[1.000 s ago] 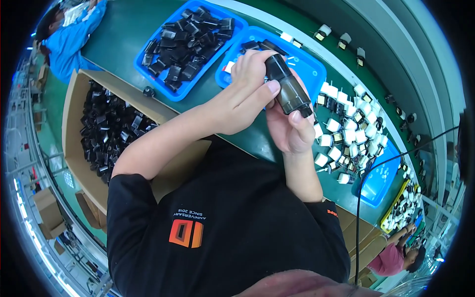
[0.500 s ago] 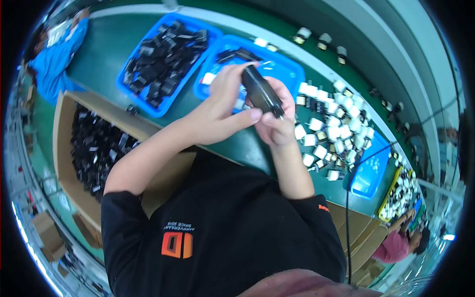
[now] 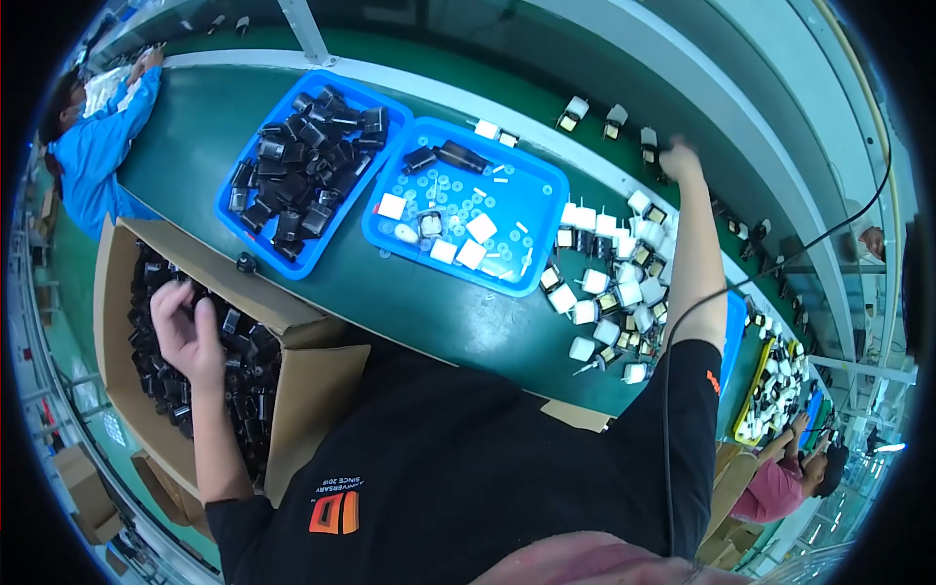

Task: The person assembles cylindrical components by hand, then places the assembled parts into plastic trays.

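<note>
Hands (image 3: pixel 188 336) (image 3: pixel 681 161) parted; right perhaps touching one device (image 3: pixel 649 143).

Blurred right hand (image 3: pixel 680 159)
Grip unclear, beyond the white parts (image 3: pixel 629 290); right of them, the arm (image 3: pixel 702 258) partly hides a tray (image 3: pixel 735 330).

I can make out one left hand (image 3: pixel 185 331) and one right hand (image 3: pixel 680 161), one open cardboard box (image 3: pixel 317 409) between counter and person, at least three blue trays (image 3: pixel 536 190) and one yellow tray (image 3: pixel 755 388). The middle blue tray holds four white squares (image 3: pixel 480 227), one white oval (image 3: pixel 406 233) and two dark pieces (image 3: pixel 460 156) among clear rings (image 3: pixel 444 182) too many to tally; one black part (image 3: pixel 246 262) sits alone on the counter (image 3: pixel 468 331). Two white-capped pieces (image 3: pixel 486 128) lie behind that tray, three upright pieces (image 3: pixel 614 120) stand left of the right hand, and the white-topped heap (image 3: pixel 629 292) overlaps too much for counting.
</note>
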